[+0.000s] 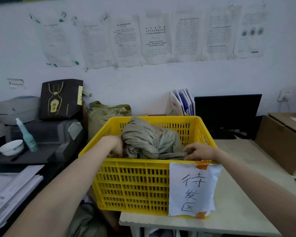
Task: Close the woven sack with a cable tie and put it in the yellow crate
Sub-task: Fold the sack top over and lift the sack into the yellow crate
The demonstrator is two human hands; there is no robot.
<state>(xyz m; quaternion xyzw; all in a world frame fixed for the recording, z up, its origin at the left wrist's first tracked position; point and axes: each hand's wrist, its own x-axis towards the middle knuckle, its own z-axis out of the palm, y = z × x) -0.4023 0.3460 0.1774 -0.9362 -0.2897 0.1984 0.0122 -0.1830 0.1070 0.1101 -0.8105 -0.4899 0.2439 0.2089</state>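
We see a grey-green woven sack [149, 139] in a yellow slotted crate [135, 183] bearing a white label [192, 189] with black handwriting.

1. Two bare forearms, entering from the bottom corners; no sleeve anywhere along their length.
2. Left hand [115, 144] bare: no glove, no watch or band at the wrist.
3. Right hand [199, 152] bare too: no glove, no visible ring, wrist plain.
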